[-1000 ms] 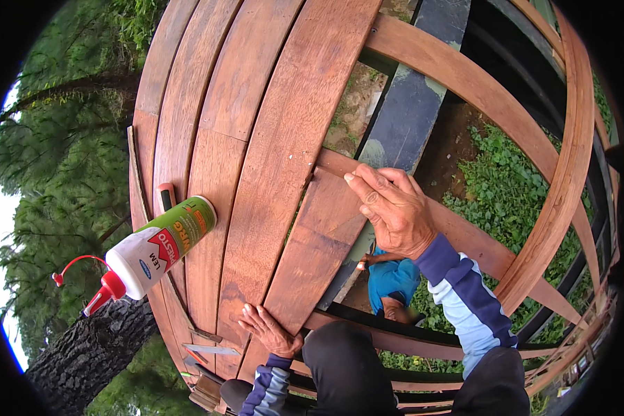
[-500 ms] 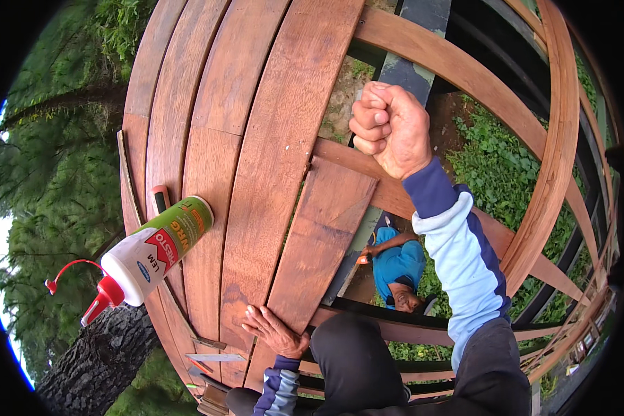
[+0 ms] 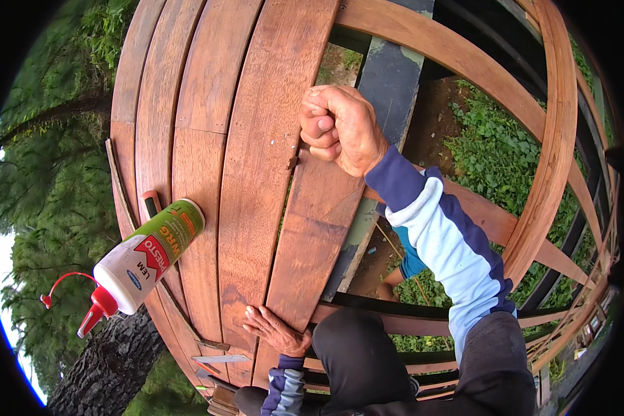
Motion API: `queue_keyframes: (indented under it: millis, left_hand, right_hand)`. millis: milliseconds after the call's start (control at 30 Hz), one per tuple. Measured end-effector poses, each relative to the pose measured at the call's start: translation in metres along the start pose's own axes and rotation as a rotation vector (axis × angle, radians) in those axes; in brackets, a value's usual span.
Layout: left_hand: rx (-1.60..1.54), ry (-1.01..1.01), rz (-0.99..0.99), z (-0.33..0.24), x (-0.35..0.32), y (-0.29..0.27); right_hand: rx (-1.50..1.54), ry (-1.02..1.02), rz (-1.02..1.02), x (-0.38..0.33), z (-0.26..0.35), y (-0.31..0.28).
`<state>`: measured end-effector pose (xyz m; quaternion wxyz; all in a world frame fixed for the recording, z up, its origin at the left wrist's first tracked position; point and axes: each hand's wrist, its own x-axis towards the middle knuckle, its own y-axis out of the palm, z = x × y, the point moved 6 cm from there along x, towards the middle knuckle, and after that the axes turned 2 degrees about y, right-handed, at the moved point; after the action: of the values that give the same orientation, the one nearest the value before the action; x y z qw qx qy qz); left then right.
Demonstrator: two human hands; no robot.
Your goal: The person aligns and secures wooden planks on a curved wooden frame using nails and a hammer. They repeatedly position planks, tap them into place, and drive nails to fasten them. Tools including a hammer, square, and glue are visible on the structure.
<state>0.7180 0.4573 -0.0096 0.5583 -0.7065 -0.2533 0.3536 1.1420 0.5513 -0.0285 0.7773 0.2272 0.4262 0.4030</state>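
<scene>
Head view, and here's the short plank [image 3: 313,225], right in the middle of the deck! Its long axis runs from the upper right down to the lower left, one end near the right hand, the other by the left, leaning the same way as the long plank [image 3: 255,166] just beside it, a narrow dark gap between them.

The left hand [image 3: 279,331] is down flat, fingers spread, pointing to the upper left and reaching across that gap. Up top, the right hand [image 3: 341,130] is balled into a fist at the plank's upper end; contact with the wood, or anything inside the fist, I cannot tell.

Over on the left, the glue bottle [image 3: 149,255], nozzle aimed at the lower left. To the right, a dark beam [image 3: 390,80] and, below the frame, a person in blue [image 3: 412,258], partly hidden behind the right sleeve [image 3: 440,229].
</scene>
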Motion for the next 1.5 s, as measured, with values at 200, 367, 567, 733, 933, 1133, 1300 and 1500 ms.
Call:
queue_keyframes:
  millis: [200,367,567,733,933,1133,1300,1500]
  left_hand:
    - [-0.006,0.002,-0.011,0.0,-0.001,0.0]
    - [-0.01,0.008,-0.023,0.0,-0.001,-0.001]
    - [-0.023,0.003,-0.03,0.001,-0.002,0.0]
    - [-0.006,-0.001,-0.023,0.002,-0.002,0.001]
    - [-0.038,-0.008,-0.012,0.002,-0.002,0.0]
    - [-0.04,-0.014,-0.01,0.003,-0.003,0.001]
    - [-0.029,0.014,-0.014,0.001,-0.002,0.0]
    - [-0.029,0.008,0.002,0.002,-0.002,0.0]
  right_hand:
    - [-0.12,0.09,0.048,-0.003,-0.007,0.009]
    - [-0.03,-0.055,0.042,0.007,0.002,0.006]
    - [0.127,-0.067,-0.078,0.004,-0.004,-0.007]
    - [0.122,-0.107,-0.012,0.001,0.003,-0.004]
    - [0.123,-0.009,0.052,0.002,0.005,-0.009]
    - [-0.134,-0.313,-0.171,-0.024,0.033,-0.025]
    - [-0.179,-0.444,-0.287,-0.045,0.033,-0.025]
    - [0.213,-0.046,-0.06,-0.014,0.011,-0.022]
